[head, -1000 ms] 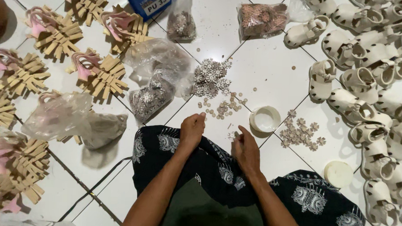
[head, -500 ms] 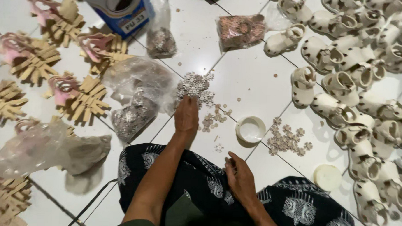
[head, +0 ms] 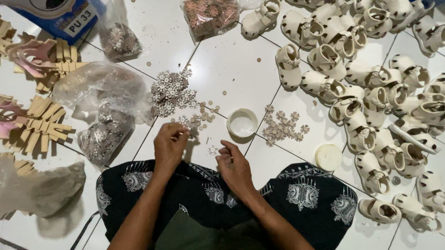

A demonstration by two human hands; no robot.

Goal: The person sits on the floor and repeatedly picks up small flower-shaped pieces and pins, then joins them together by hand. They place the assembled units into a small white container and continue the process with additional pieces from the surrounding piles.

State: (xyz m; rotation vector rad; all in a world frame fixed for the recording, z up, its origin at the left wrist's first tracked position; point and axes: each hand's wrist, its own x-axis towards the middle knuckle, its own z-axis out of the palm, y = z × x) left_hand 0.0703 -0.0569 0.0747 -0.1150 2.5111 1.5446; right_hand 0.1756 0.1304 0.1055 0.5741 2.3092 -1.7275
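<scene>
My left hand [head: 170,143] hovers over the white tiled floor, fingers pinched together at the near edge of a pile of small silver flower ornaments [head: 170,91]. What it pinches is too small to make out. My right hand [head: 234,165] rests just above my lap, fingers curled, beside a single flower ornament [head: 212,150] lying on the tile. Between and beyond the hands lie scattered small beige discs [head: 204,114]. A small round white cup [head: 242,123] stands just past them.
Many cream child sandals [head: 374,91] fill the right side. A second cluster of beige flowers [head: 282,126] and a white lid [head: 328,156] lie right of the cup. Plastic bags of ornaments [head: 103,115], wooden-strip pieces with pink straps [head: 32,126] and a blue box [head: 57,5] sit left.
My left hand has drawn back from the ornament pile toward my lap. The right hand has lifted off my knee and come forward. The view has shifted left and down.
</scene>
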